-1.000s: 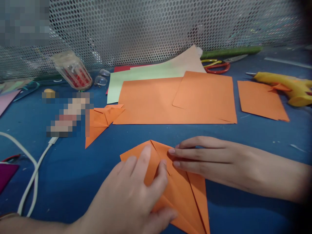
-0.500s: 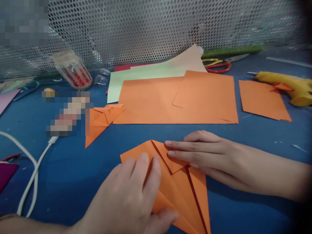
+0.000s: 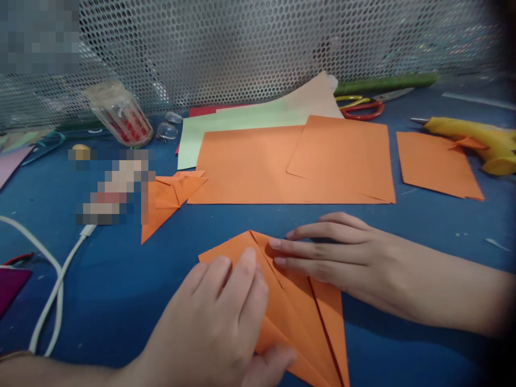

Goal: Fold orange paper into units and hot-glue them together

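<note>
Paper (image 3: 300,317), orange and folded, directly under the fingertips of both hands, upon blue tabletop (image 3: 403,355). At left hand (image 3: 217,317), softly bent fingers close side by side, pressing on the left part of this paper, with thumb spread well apart, near the lower side of it. At right hand (image 3: 379,274), fingers almost straight, slightly separated, laid upon the right upper part; thumb hidden, so not possible to tell its position. With both hands, only touching from above, as far as visible. Between the two groups of fingertips, a fold edge, slanting down from the top corner.

Beyond the fingertips, long orange sheet (image 3: 242,166), under smaller orange sheet (image 3: 342,150); farther behind, pale green sheet (image 3: 258,115). Beyond the left fingers, more to the left, folded orange piece (image 3: 165,204). Beyond the right fingers, more to the right, square orange sheet (image 3: 433,166), and at its far corner, yellow glue gun (image 3: 455,131). Farthest beyond the right fingers, scissors (image 3: 379,107).
</note>
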Available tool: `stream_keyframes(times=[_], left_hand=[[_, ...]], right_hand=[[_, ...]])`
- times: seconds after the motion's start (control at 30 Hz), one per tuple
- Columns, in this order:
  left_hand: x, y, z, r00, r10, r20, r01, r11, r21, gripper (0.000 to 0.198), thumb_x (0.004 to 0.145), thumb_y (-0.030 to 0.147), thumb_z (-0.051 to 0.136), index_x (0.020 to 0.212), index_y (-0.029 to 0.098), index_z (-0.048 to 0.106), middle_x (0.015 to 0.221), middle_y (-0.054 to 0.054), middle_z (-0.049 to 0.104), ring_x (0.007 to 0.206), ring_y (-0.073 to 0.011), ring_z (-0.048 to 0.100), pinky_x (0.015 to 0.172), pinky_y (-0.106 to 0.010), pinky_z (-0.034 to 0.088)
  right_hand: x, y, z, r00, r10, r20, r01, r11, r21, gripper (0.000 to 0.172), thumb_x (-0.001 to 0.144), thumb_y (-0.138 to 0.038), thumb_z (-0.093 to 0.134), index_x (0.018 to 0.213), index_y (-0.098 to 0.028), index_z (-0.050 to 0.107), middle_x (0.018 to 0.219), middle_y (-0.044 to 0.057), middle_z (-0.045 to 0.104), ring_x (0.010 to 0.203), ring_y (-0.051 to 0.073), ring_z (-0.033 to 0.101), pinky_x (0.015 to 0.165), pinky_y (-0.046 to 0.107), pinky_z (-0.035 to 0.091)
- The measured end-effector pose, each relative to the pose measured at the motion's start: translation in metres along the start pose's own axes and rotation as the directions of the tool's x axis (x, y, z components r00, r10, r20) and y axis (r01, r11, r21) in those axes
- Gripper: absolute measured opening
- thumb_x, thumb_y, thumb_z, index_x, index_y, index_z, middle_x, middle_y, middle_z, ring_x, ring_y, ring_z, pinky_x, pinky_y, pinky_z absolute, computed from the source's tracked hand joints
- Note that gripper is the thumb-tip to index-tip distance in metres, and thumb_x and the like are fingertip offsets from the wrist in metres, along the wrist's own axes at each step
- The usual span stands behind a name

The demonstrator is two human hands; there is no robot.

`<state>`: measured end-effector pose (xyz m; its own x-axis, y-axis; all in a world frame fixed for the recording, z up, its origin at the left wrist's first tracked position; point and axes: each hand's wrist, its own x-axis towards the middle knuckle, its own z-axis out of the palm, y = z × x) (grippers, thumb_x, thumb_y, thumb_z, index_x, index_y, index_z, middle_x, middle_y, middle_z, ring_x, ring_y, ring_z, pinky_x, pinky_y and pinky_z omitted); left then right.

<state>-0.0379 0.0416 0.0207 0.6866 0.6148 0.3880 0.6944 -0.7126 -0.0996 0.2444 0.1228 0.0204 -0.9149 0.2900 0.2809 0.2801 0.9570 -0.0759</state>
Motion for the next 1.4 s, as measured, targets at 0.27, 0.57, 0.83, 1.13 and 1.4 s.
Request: stream_keyframes(times=[0.27, 0.57, 0.83, 1.13, 1.4], left_hand=[[0.017, -0.009, -0.005, 0.989, -0.106, 0.1, 0.111, 0.993, -0.046, 0.062, 0.105, 0.059, 0.07, 0.149, 0.016, 0.074, 0.155, -0.023, 0.072, 0.121, -0.0405, 0.074, 0.097, -0.048, 0.067], [-0.001, -0.001, 0.008, 0.99, -0.112, 0.089, 0.12, 0.988, -0.094, 0.07, 0.104, 0.063, 0.068, 0.154, 0.014, 0.072, 0.158, -0.023, 0.071, 0.123, -0.0403, 0.073, 0.097, -0.047, 0.065], [-0.009, 0.0, 0.013, 0.996, -0.068, 0.057, 0.074, 0.992, -0.106, 0.066, 0.112, 0.059, 0.057, 0.149, 0.008, 0.073, 0.165, -0.023, 0.066, 0.122, -0.0366, 0.074, 0.096, -0.045, 0.064], [-0.008, 0.001, 0.01, 0.996, -0.069, 0.054, 0.073, 0.994, -0.079, 0.06, 0.117, 0.053, 0.045, 0.145, 0.009, 0.073, 0.162, -0.026, 0.067, 0.123, -0.0385, 0.074, 0.091, -0.048, 0.066], [-0.009, -0.001, 0.012, 0.996, -0.084, 0.039, 0.088, 0.99, -0.111, 0.06, 0.117, 0.054, 0.043, 0.145, 0.01, 0.074, 0.161, -0.024, 0.069, 0.124, -0.0378, 0.074, 0.091, -0.047, 0.067]], right_hand=[[0.004, 0.006, -0.007, 0.996, -0.057, 0.069, 0.059, 0.998, -0.024, 0.052, 0.122, -0.02, 0.032, 0.16, -0.019, 0.067, 0.161, 0.007, 0.07, 0.148, 0.02, 0.069, 0.109, 0.039, 0.063], [-0.002, 0.007, -0.002, 0.998, -0.012, 0.058, 0.01, 0.999, 0.039, 0.052, 0.122, -0.023, 0.034, 0.163, -0.023, 0.065, 0.16, 0.008, 0.072, 0.153, 0.019, 0.064, 0.117, 0.041, 0.059], [0.002, 0.007, -0.005, 0.997, -0.021, 0.073, 0.017, 0.998, 0.062, 0.051, 0.123, -0.024, 0.033, 0.16, -0.023, 0.068, 0.157, 0.008, 0.073, 0.15, 0.019, 0.067, 0.117, 0.04, 0.059], [-0.013, 0.007, 0.014, 1.0, 0.027, 0.013, -0.029, 0.987, 0.161, 0.051, 0.123, -0.029, 0.034, 0.168, -0.028, 0.06, 0.162, 0.011, 0.07, 0.158, 0.019, 0.058, 0.128, 0.044, 0.049], [-0.01, 0.008, 0.012, 0.999, 0.05, 0.005, -0.05, 0.978, 0.203, 0.05, 0.122, -0.026, 0.038, 0.165, -0.028, 0.064, 0.161, 0.011, 0.071, 0.156, 0.02, 0.061, 0.128, 0.045, 0.05]])
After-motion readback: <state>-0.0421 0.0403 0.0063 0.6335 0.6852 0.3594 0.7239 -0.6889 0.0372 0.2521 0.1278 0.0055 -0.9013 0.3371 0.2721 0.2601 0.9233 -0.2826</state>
